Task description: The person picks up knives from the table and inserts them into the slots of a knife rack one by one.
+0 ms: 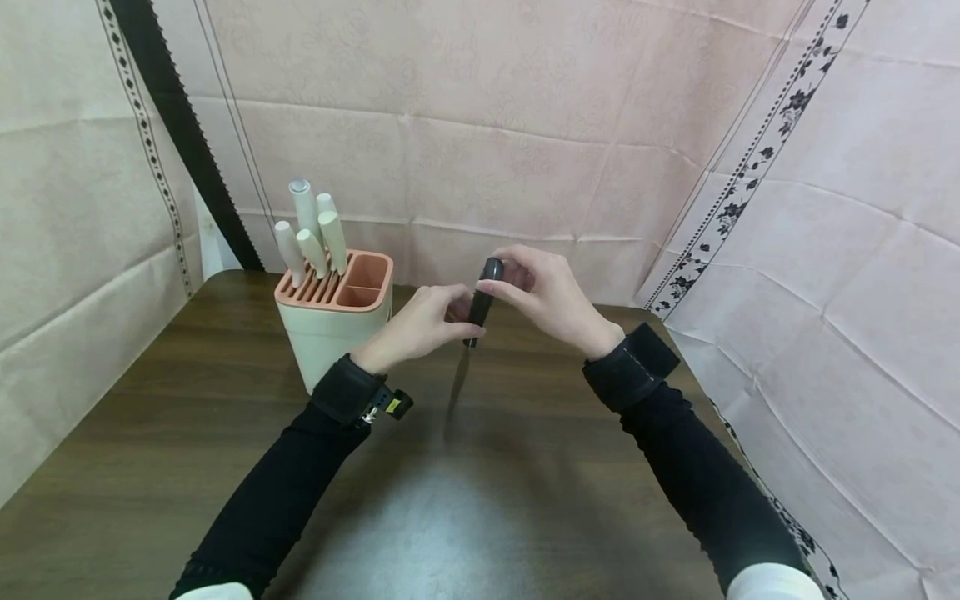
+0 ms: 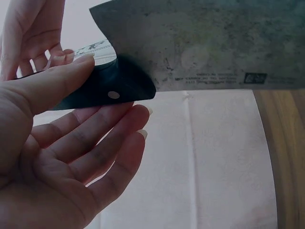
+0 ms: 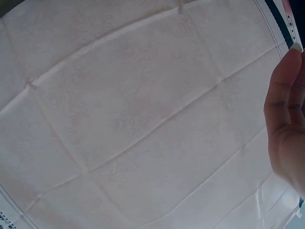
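Observation:
A knife hangs upright over the table, its black handle [image 1: 483, 302] on top and its blade [image 1: 459, 385] pointing down. My left hand [image 1: 450, 321] pinches the lower part of the handle between thumb and fingers. My right hand [image 1: 501, 282] pinches the handle's top end. The left wrist view shows the broad, stained blade [image 2: 214, 43], the riveted black handle [image 2: 109, 88], my left hand [image 2: 71, 157] with its thumb along the handle, and my right hand [image 2: 28, 33] behind. In the right wrist view only one edge of my right hand [image 3: 286, 119] shows against cloth.
A cream knife block [image 1: 333, 325] with a salmon top stands at the back left of the dark wooden table [image 1: 465, 517], holding several cream-handled knives [image 1: 311, 229]. Pale pink cloth [image 1: 525, 125] hangs round the table on three sides.

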The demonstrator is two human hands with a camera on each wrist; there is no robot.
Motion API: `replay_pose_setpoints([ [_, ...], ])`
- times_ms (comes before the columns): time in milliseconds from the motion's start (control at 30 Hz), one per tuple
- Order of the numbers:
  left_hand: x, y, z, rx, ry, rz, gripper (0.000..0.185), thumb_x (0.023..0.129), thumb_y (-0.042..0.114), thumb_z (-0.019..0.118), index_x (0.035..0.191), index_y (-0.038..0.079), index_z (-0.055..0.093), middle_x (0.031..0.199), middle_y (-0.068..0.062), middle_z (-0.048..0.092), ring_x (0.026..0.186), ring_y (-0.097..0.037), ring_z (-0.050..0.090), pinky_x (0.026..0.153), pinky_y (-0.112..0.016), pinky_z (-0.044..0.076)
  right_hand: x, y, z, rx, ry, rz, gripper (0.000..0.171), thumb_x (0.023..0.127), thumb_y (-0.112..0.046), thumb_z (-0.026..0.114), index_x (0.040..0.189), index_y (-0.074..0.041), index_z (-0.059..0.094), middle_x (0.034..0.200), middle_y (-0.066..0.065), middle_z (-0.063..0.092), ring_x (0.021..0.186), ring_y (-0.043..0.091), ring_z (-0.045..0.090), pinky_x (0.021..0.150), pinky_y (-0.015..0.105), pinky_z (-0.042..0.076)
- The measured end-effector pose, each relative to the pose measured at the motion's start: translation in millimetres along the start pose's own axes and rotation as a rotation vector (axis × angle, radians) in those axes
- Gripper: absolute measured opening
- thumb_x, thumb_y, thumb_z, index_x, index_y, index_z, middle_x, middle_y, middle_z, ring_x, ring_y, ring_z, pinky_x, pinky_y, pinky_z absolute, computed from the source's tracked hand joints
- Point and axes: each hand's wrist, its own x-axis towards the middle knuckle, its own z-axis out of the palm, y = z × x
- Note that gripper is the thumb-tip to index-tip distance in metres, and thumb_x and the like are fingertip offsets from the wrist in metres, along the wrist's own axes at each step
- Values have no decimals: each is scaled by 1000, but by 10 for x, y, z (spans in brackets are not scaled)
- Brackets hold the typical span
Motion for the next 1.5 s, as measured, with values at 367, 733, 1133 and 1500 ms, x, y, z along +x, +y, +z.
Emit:
replay_pose_setpoints([
  [367, -68, -32, -165, 36, 48, -26, 25, 87, 21, 71, 107, 7, 65, 92, -7, 72, 85, -20, 66, 78, -35, 53, -148, 139, 31, -2, -16, 64, 40, 87, -24, 72, 122, -10, 59, 76, 2, 61, 62, 13, 52, 57, 23, 42],
  [733, -161, -11, -412, 64, 117, -19, 26, 89, 23, 69, 109, 7, 64, 95, -8, 71, 85, -19, 64, 76, -32, 49, -318, 332, 75, 29, -29, 134, 35, 91, -21, 68, 122, -9, 60, 80, 5, 65, 64, 13, 57, 61, 23, 46],
  [1133, -230, 32, -704, 45, 191, -21, 29, 91, 21, 67, 116, 7, 63, 100, -11, 71, 88, -20, 67, 79, -36, 51, -393, 392, 104, 59, -8, 159, 30, 91, -23, 67, 118, -9, 63, 77, 4, 64, 64, 14, 56, 60, 23, 44],
  [1500, -290, 135, -930, 57, 224, -49, 34, 93, 21, 65, 123, 5, 61, 109, -13, 70, 95, -22, 68, 87, -31, 52, -422, 438, 155, 57, -9, 168, 26, 91, -21, 67, 114, -8, 64, 74, 3, 63, 62, 13, 56, 59, 22, 45],
])
